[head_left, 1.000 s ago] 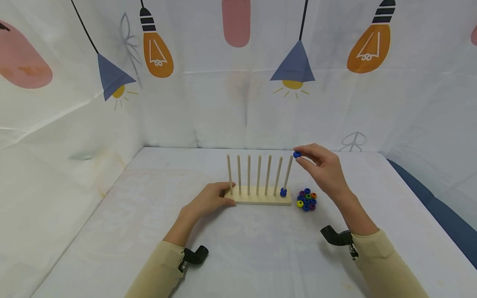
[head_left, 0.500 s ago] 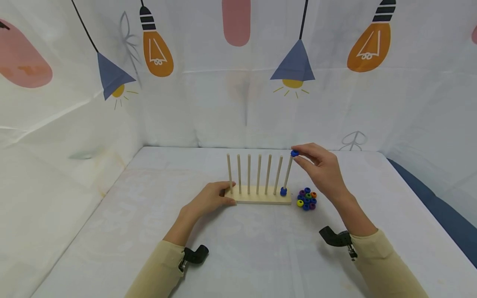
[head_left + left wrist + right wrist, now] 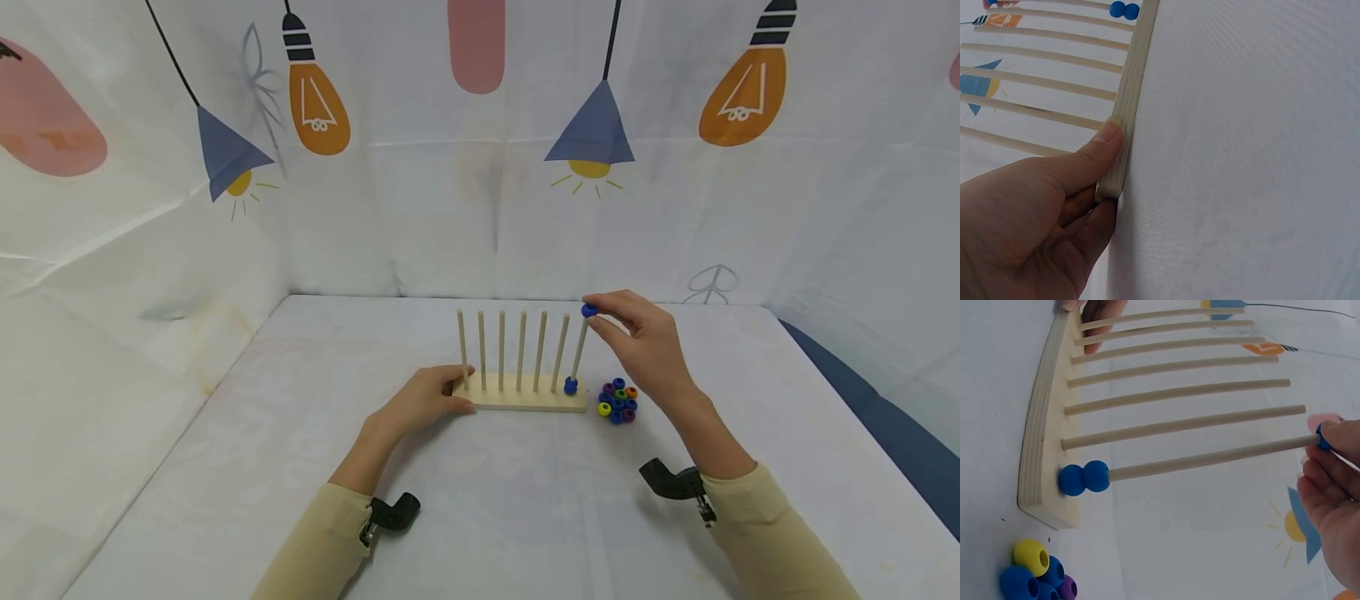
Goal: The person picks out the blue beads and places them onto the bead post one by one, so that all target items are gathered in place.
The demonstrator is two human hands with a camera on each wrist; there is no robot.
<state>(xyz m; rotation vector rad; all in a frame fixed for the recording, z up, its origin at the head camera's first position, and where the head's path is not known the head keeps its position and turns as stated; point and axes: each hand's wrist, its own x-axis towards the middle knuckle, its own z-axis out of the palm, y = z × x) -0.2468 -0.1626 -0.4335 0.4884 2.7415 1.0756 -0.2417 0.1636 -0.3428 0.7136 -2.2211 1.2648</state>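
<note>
White cloth covers the worktop (image 3: 487, 517), which reaches from the bottom edge of the head view to about its middle. Nearest, a left sleeve (image 3: 318, 542) and a right sleeve (image 3: 772, 533) enter at lower left and lower right. Farther in, the left hand (image 3: 422, 402) grips the left end of a wooden rack (image 3: 528, 402), thumb against the near edge, other fingers wrapped round the end. Loose beads (image 3: 617, 406), blue, yellow, green, orange and purple, lie bunched just beside the rack's right end, right of centre.

Seven pegs rise from the rack; the rightmost peg (image 3: 580, 350) carries two blue beads (image 3: 571, 389) stacked at its foot, while the other six are bare. Above them, the right hand (image 3: 648, 342) pinches a single bead (image 3: 588, 310), also blue, between thumb and finger.

Compared with a second ago, that single bead has shifted left, from beside the peg's tip to right at it. Judged from this, lining up is about done and threading is starting; the fingers hide whether the hole has taken the peg.

Farthest off, a white sheet (image 3: 442, 225) hangs behind, with printed lamps (image 3: 590, 129) across the upper frame.
</note>
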